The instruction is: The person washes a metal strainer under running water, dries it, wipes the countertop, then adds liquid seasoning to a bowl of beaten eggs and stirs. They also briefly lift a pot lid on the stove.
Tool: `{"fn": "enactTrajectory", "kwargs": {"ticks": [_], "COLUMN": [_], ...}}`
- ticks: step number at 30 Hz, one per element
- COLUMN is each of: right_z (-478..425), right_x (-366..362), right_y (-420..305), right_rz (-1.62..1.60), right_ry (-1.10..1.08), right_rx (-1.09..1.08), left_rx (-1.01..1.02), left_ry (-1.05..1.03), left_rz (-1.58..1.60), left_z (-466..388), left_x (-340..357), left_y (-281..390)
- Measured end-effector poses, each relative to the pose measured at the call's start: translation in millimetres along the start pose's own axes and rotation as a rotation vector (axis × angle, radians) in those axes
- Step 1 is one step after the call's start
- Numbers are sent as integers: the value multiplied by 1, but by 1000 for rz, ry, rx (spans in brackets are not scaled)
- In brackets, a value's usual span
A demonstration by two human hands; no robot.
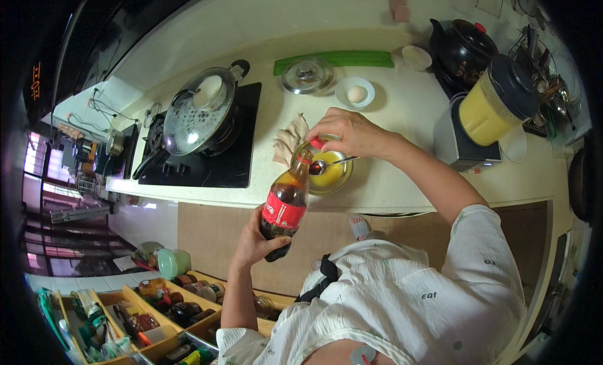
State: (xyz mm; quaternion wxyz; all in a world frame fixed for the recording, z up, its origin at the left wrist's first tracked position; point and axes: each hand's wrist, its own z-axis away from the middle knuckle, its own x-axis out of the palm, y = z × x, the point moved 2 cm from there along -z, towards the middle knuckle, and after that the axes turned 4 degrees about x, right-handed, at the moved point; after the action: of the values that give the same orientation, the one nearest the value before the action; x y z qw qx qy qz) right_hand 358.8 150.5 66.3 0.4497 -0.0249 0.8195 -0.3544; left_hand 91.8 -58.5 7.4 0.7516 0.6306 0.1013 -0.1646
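My left hand [264, 245] grips a plastic bottle of dark liquid with a red label [284, 212], tilted with its uncapped neck at the rim of a bowl. My right hand [341, 134] holds a red bottle cap [318, 142] and a metal spoon [337, 161]. Dark liquid lies in the spoon's bowl, just beside the bottle's mouth. Below the spoon, a round bowl [349, 174] on the counter holds yellow liquid. A beige cloth [288, 138] lies against the bowl's left side. Behind my right hand, a small white bowl [341, 92] holds a whole egg [356, 94].
A lidded wok [195, 124] stands on the black hob [240, 162] at left. A glass lid [307, 76] lies at the back. At right are a blender jug of yellow liquid [487, 106] and a black kettle [464, 51]. An open drawer [165, 325] of jars is at lower left.
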Motion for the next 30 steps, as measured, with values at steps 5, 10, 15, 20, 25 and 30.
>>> {"fn": "enactTrajectory", "kwargs": {"ticks": [5,10,15,20,25,30], "right_z": [-11,-10,-3,-11,18,7], "right_x": [5,5,21,13,63,42], "right_y": [-6,-11,6,-8,10,-8], "right_rz": [1,64,183,-364,93,250], "right_ry": [-23,-38,-114,-31,-82,-42], "right_rx": [-100,-144,-60,248,117,44], "left_rx": [29,28,109,190,226,196], "left_ry": [35,64,148,234,209,252], "left_rz": [13,0,131,259,297,303], "left_z": [2,5,11,29,32,40], "left_x": [0,2,5,6,6,11], "left_y": [-5,-6,-8,0,5,-9]}}
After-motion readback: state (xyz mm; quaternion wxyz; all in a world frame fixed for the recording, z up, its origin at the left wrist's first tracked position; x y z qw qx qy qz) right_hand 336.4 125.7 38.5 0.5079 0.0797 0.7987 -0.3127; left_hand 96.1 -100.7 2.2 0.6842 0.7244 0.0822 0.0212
